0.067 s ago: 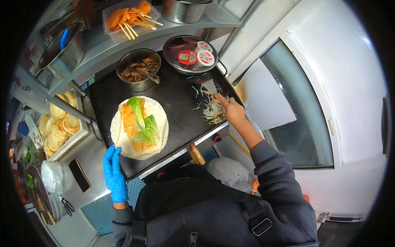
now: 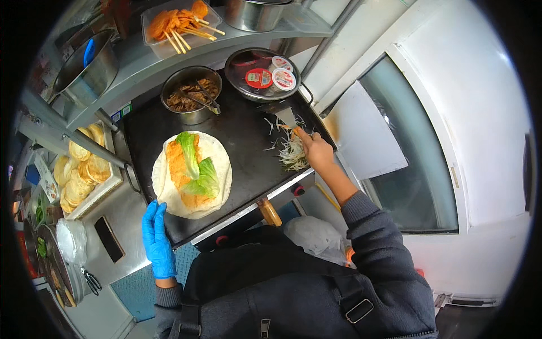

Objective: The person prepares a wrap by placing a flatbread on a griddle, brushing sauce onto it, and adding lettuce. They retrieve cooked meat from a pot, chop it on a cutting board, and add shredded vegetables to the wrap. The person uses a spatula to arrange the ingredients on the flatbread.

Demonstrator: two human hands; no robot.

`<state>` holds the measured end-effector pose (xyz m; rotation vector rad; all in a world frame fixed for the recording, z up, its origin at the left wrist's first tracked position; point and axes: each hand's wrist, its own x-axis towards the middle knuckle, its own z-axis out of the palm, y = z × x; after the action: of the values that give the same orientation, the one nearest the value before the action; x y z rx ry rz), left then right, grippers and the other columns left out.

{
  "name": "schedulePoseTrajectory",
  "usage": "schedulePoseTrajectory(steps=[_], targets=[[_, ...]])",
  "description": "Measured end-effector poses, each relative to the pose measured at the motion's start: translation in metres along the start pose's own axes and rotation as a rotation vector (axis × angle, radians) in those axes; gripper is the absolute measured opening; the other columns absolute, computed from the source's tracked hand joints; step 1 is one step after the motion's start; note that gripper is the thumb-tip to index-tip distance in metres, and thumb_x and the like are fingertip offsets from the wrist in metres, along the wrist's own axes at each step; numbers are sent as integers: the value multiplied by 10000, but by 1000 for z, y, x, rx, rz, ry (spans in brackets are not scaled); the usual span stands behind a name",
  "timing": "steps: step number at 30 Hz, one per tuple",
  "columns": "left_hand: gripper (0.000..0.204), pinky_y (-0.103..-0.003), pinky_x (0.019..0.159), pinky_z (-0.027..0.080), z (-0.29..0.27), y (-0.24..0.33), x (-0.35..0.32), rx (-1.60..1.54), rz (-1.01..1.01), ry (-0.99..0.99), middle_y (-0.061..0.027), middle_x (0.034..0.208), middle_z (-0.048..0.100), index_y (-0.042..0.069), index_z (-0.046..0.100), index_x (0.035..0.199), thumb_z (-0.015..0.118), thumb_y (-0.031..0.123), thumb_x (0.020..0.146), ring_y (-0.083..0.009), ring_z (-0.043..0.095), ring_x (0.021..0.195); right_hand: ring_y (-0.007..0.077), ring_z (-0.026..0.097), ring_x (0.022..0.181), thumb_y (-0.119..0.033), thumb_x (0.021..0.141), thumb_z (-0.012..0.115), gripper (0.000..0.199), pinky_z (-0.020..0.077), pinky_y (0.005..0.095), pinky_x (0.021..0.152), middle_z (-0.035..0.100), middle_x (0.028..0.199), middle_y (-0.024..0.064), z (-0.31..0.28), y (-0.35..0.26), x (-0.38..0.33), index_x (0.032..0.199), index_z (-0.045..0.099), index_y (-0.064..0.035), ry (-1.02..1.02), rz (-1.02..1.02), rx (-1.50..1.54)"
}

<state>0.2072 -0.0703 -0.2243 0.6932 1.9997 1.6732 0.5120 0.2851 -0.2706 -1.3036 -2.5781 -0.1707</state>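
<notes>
**A:** What is the setting?

**B:** A cramped food stall seen from above. A black griddle [image 2: 237, 141] sits in a steel counter [image 2: 121, 212], with a steel shelf [image 2: 169, 53] behind it and a white wall with a window [image 2: 412, 141] to the person's right.

**A:** What lies on the griddle?

**B:** On its left part, a round pale flatbread [image 2: 217, 155] lies open. An orange-brown fried strip [image 2: 176, 166] and green lettuce leaves [image 2: 199, 172] rest on top of it. On the right part lies a loose pile of pale shredded vegetables [image 2: 292, 153].

**A:** Where are the hands?

**B:** The right hand [image 2: 317, 151] is bare and reaches over the shreds. Its grip is closed around the orange handle of a metal spatula [image 2: 285, 116], whose blade lies flat on the griddle just behind the pile. The left hand [image 2: 157, 237] wears a blue glove. It rests at the front edge of the griddle, just below the flatbread, fingers loosely extended and holding nothing.

**A:** What else is near?

**B:** At the back of the griddle stand a steel bowl of brown cooked meat with tongs [image 2: 192, 93] and a round pan holding small sealed cups [image 2: 262, 73]. A tray of orange skewers [image 2: 180, 22] sits on the shelf. Left of the griddle, a tray holds stacked golden round breads [image 2: 84, 166].
</notes>
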Motion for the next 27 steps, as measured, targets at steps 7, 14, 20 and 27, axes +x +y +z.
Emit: schedulePoseTrajectory(steps=[7,14,20,27], targets=[[286,-336,1087,305,0,-11,-13,-35,-77,77,-82,1298,528,33,608,1205,497,149,968,-189,451,1242,309,599,629,-200,864,592,427,493,436,557,550,731,117,-30,6,2,1279,563,-293,-148,-3,41],[281,-333,1087,307,21,-10,-12,10,-48,30,-80,1301,527,32,608,1204,486,109,963,-180,451,1244,337,624,709,-199,858,599,418,500,443,617,591,797,140,-99,61,2,1267,573,-280,-291,6,36],[286,-333,1088,314,36,-4,-13,41,-29,5,-84,1301,530,27,586,1220,487,61,953,-184,468,1234,347,637,739,-223,864,594,402,514,449,643,616,870,162,-3,59,39,1264,573,-261,-97,100,1],[281,-329,1085,317,38,-11,-16,-44,-110,4,-82,1291,538,33,594,1214,484,70,959,-185,472,1230,364,630,745,-231,880,571,362,510,452,671,624,865,177,-31,69,22,1240,597,-249,-245,105,57]])
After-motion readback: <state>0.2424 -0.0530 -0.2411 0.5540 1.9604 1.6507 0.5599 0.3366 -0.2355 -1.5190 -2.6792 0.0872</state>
